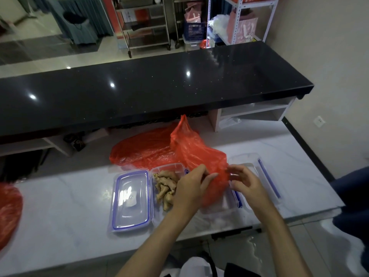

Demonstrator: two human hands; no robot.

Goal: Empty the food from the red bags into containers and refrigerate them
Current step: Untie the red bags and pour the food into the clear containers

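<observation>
Head view: mid-emptying. Left hand (189, 186) and right hand (244, 181) each pinch the mouth edge of the red bag (197, 154), held up over the second container (225, 204). Bag body rises away from the grip, toward the black counter.

Next move, my read: spread the mouth wider and tip the bag so the contents drop below the grip into that container. Whether anything is already in it can't be told; the bag hides it.

Left of the grip: first container (169, 168) holds ginger (165, 186), lid (130, 198) off just beside it. Right of the grip: another lid (265, 176). Behind: flat red bag (143, 148), looks spent.
</observation>
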